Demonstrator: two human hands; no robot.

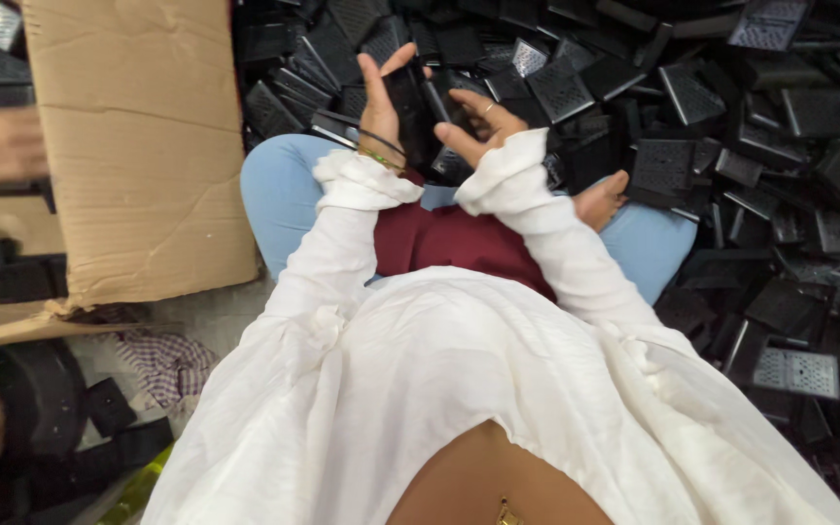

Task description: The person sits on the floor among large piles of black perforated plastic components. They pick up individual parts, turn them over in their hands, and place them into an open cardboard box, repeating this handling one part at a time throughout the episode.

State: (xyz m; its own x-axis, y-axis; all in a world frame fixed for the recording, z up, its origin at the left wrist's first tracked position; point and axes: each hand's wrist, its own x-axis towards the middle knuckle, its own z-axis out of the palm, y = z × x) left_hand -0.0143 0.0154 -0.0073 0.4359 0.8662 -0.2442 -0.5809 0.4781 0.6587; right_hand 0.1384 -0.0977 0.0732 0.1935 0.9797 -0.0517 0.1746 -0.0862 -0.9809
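Head view: I am holding a black part (408,102) up between both hands, at twelve o'clock from my lap. My left hand (381,97) is pressing flat against its left side, fingers straight; my right hand (478,124) is curling around its right edge. I judge I am checking or fitting it. Next calls for a steady grip. The pile (751,146) is lying at two o'clock, the box (138,146) at ten.

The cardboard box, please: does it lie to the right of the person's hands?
No, the cardboard box lies left of both hands, with black parts piled on the right.
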